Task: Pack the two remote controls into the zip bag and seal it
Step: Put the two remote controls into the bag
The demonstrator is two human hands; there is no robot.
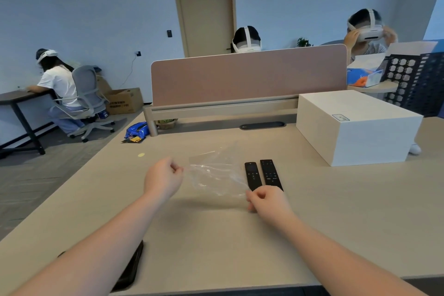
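A clear, crumpled zip bag (215, 173) is held just above the beige desk (336, 211) between my two hands. My left hand (163, 179) pinches its left edge. My right hand (268, 199) pinches its near right corner. Two black remote controls lie side by side on the desk right of the bag, the shorter one (252, 175) on the left and the longer one (271, 174) on the right. My right hand covers their near ends. Nothing is inside the bag.
A white box (360, 132) stands at the back right. A pink divider panel (247, 77) closes off the desk's far edge. A black phone-like object (131, 269) lies near the front edge under my left forearm. People with headsets sit beyond.
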